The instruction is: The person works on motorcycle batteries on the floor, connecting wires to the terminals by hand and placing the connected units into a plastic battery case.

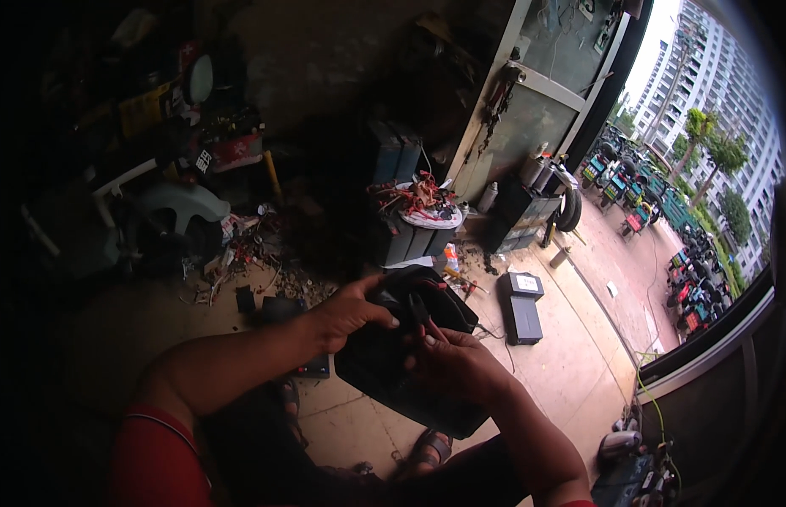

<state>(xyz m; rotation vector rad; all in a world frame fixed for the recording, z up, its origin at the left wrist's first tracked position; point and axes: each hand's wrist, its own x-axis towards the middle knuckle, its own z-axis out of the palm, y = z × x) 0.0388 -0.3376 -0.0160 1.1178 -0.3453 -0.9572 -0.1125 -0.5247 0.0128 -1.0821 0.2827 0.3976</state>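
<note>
A large black box-like case [448, 406] rests tilted over my lap. My left hand [357, 314] is closed on its far left part, the thumb lying over the top. In my right hand [462, 362] is a pair of pliers [420, 314] with dark jaws and reddish handles, the jaws pointing away from me over the case. Close to the jaws, a red wire [433, 285] shows at the case's far end. Deep shade hides most of the case's surface and what the jaws touch.
Beyond the case, a heap of red wire scraps [427, 198] tops some grey batteries [401, 241]. Two dark boxes [522, 319] lie on the tiled floor to the right. Debris [241, 249] litters the left, and a glass door [528, 118] stands by the open doorway.
</note>
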